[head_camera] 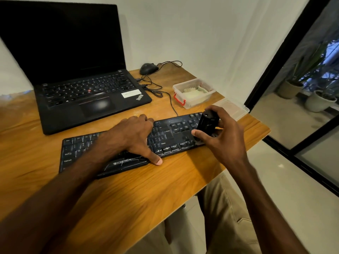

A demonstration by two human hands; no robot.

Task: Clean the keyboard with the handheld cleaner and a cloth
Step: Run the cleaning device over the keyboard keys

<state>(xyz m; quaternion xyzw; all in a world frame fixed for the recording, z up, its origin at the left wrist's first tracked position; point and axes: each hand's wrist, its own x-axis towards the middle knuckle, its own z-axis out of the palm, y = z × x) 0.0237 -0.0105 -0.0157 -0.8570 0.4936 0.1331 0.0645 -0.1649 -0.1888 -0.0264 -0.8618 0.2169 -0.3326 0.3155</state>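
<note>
A black keyboard [77,149] lies across the wooden table [139,195] in front of me. My left hand [132,136] rests on its middle, fingers curled over the far edge and thumb at the near edge. My right hand [220,136] grips a black handheld cleaner [207,123], which stands tilted on the keys at the keyboard's right end. A pale cloth [194,89] lies inside a clear plastic box [192,101] with a red latch, behind the keyboard on the right.
An open black laptop [77,70] with a dark screen stands at the back left. A wired mouse [147,68] and loose cables [156,88] lie behind it. The box's clear lid [233,108] rests near the table's right edge. Glass doors are on the right.
</note>
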